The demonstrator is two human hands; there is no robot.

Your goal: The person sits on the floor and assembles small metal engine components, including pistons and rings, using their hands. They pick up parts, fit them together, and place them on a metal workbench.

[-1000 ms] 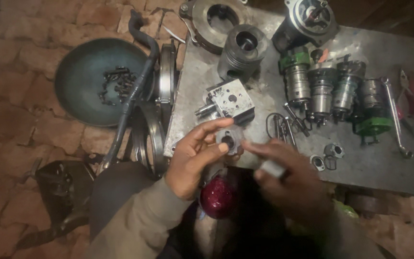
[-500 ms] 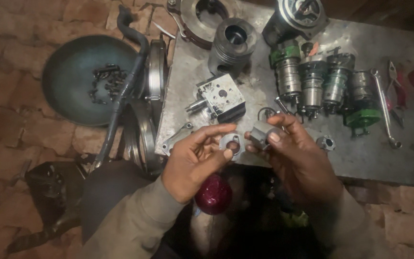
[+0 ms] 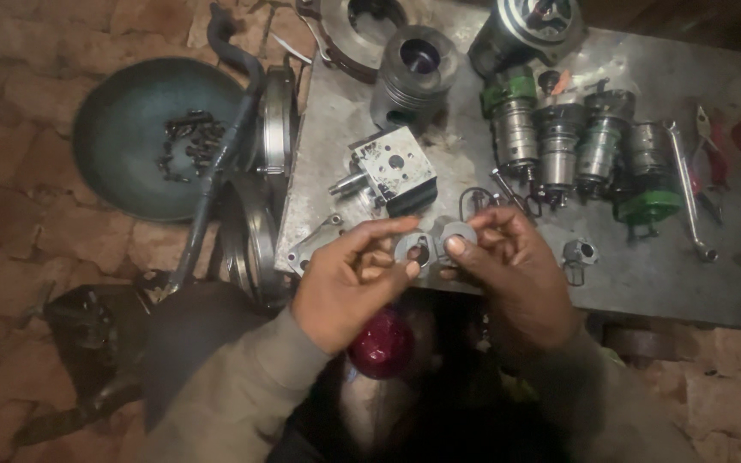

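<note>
Near edge first: a shiny dark-red round knob (image 3: 381, 345) sits low between the forearms, purpose unclear.

Just above it, both hands meet over the front lip of the grey metal work plate (image 3: 645, 283). Left hand (image 3: 345, 287) pinches a small grey figure-eight metal plate (image 3: 416, 249) w/ thumb & fingers, closed on it. Right hand (image 3: 512, 270) has fingertips closed round a small grey ring-shaped part (image 3: 458, 232), touching or just beside the first piece; exact contact hard to tell in dim light.

Step in hand, by my read: the two small pieces are being matched up face to face. Next move prob. needs them aligned squarely, holes in line, w/ a steady pinch so neither slips.

Further back on the plate: a small loose fitting (image 3: 580, 252) right of the hands, a square pump block w/ shaft (image 3: 392, 171), then a row of cylindrical rotor assemblies (image 3: 559, 141), one w/ a green base (image 3: 649, 206), and a long wrench (image 3: 688, 189). Farthest: a ribbed cylinder (image 3: 418, 73) and round housing (image 3: 349, 26).

Off to the left on the brick floor, a dark round pan (image 3: 143, 137) holds small black bits (image 3: 186, 137).
</note>
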